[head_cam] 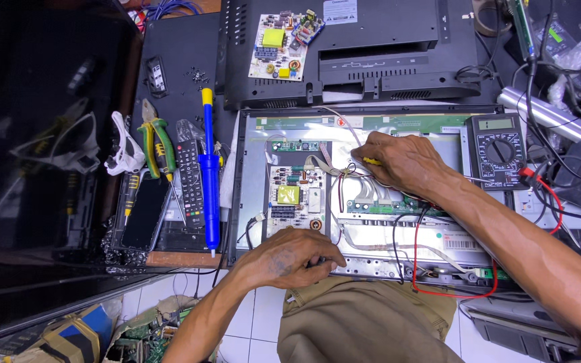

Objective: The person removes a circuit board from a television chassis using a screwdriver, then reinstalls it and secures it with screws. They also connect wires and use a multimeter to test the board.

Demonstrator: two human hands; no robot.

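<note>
An opened flat-screen chassis [250, 168] lies on the bench with its metal back exposed. A power board [295, 198] with a yellow transformer sits at its left, a green main board [398, 205] at its centre. My right hand [398, 161] rests over the main board, pinching a small yellow-tipped tool [371, 161] near a ribbon cable. My left hand [290, 259] is closed at the chassis's near edge, gripping something dark that I cannot make out. Red and black leads [417, 255] run across the lower chassis.
A grey multimeter [495, 151] lies at the right. A blue desoldering pump [210, 175], remote control [189, 181], green-handled pliers [158, 144] and a phone [144, 214] lie to the left. A black rear cover [384, 60] carrying a loose circuit board [280, 44] stands behind.
</note>
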